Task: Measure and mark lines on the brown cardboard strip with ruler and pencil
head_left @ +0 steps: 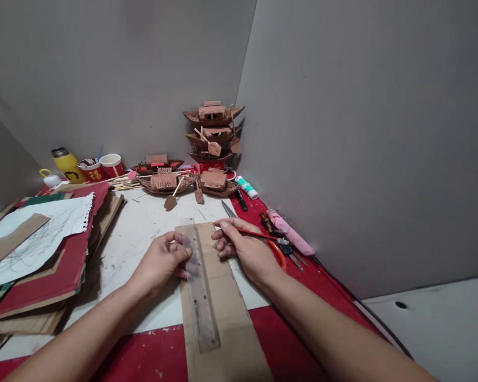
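A strip of brown cardboard (233,305) lies lengthwise in front of me on the white and red surface. On its left part rests a clear plastic ruler (204,313), running roughly along the strip. My left hand (157,262) grips the ruler's left edge near its far half, with the thumb on top. A slim red pencil (257,233) is held in my right hand (247,254), over the strip's right edge; its tip is near the fingertips and looks off the cardboard. Partly hidden under the right hand are scissors with an orange handle (281,258).
Cardboard sheets and a scribbled paper (69,212) are piled at left. Brown model boats (165,182) stand at the back, some in a stack (213,114). A yellow bottle (69,168) and paper cups (112,165) are back left. A pink tube (290,233) lies along the right wall.
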Action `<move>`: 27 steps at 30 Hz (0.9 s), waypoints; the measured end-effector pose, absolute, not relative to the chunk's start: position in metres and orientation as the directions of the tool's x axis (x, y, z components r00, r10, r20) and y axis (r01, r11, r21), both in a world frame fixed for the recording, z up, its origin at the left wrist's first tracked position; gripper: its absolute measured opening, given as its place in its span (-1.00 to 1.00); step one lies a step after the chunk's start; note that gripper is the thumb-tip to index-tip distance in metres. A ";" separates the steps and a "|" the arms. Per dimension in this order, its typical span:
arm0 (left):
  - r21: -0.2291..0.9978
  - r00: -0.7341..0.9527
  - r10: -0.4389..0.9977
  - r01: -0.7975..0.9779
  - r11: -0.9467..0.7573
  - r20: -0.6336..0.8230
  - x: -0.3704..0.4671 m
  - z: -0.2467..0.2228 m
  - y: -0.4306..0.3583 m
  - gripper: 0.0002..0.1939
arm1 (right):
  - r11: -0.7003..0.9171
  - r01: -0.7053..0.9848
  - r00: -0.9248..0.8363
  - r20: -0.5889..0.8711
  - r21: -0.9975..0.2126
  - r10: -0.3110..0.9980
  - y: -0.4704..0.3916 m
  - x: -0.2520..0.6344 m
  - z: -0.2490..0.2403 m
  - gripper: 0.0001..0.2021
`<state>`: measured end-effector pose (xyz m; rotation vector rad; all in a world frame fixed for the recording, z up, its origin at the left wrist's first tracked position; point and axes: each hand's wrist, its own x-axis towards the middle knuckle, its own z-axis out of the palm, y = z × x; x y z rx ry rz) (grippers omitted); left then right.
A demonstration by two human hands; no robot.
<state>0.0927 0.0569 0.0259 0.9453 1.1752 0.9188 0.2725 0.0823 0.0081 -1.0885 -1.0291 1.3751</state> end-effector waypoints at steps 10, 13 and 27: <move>0.948 0.084 0.963 0.221 0.231 -0.254 0.084 0.009 0.067 -0.26 | -0.095 -0.156 -0.078 -0.083 -0.983 0.993 0.081 0.268 0.005 -0.65; 0.936 0.084 0.965 0.275 0.219 -0.250 0.087 0.011 0.068 -0.24 | -0.076 -0.142 -0.067 -0.067 -0.987 0.995 0.080 0.268 0.001 -0.68; 0.830 0.088 0.996 0.555 -0.062 0.016 0.081 0.010 0.062 -0.35 | -0.005 -0.030 0.012 -0.005 -1.000 1.000 0.063 0.258 0.008 -0.75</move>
